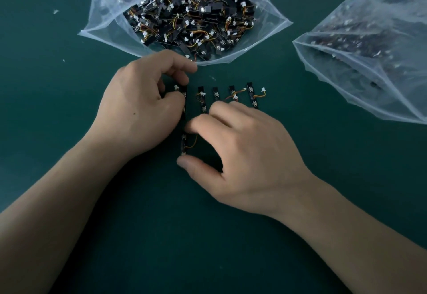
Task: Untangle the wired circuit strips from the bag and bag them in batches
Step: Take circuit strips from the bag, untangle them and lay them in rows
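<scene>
Scraps (55,11) of white litter lie on the dark green table top (34,108) at far left, well apart from everything else. Right of them, at the far edge, the open bag (108,16) of clear plastic gapes toward you, packed with a tangle of black strips, orange and yellow wires and white plugs. Its near lip lies just beyond the knuckles of your left hand (143,106).

That hand is curled, thumb and fingertips pinching the far end of the circuit strip (183,120), beside its white plug (176,87). The strip lies flat on the table, long axis running almost straight away from you, an orange wire (194,142) looping off its near part.

Your right hand (242,155) arches over it with fingers bent. The index fingertip sits on the strip's middle and the thumb tip is against its near end, so you hold the near half between them. This hand hides the near ends of the four laid-out strips (201,98), which lie in a row side by side, roughly parallel to the held one. The rightmost leans slightly to the left at its far end, and their wires trail right.

At far right a second bag (369,51), cloudy plastic, lies on the table with dark contents too blurred to make out
</scene>
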{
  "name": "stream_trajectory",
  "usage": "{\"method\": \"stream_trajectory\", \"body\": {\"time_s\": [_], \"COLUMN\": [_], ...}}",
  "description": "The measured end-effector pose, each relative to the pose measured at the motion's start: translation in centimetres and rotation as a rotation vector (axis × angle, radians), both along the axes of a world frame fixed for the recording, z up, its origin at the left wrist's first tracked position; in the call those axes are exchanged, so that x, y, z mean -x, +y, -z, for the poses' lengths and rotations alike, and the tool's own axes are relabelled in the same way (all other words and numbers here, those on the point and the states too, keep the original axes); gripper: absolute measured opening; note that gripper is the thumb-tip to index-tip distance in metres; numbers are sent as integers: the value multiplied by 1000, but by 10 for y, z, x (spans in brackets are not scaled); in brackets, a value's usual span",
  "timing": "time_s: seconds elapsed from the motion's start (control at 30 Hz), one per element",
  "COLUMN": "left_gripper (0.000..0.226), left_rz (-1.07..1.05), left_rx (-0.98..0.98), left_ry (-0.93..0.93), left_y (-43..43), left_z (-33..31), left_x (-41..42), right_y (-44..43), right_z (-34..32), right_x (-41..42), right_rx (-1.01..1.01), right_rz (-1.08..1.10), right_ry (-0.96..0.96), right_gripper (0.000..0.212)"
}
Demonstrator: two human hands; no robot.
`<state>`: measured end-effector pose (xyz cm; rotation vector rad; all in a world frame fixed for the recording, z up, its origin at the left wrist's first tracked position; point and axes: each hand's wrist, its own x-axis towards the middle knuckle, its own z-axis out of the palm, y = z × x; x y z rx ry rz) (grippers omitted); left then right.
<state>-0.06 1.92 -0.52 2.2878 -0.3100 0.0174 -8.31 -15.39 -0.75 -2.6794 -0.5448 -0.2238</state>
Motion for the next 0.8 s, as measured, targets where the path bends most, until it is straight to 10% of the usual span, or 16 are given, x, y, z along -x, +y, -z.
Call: {"method": "stream_trajectory", "body": {"time_s": [0.47, 0.8], "left_gripper": [54, 54], "left_rz": [-33, -33], "left_rx": [-13, -19], "left_ry": [1, -29], "left_y": [-2, -2], "left_z": [2, 3], "left_x": [0, 1], "right_y": [-31, -41], "right_z": [-14, -20], "right_x": [-32, -115], "right_rx": [-233, -16], "right_rz": [179, 365], "right_ry": [-123, 15], "right_gripper": [25, 33]}}
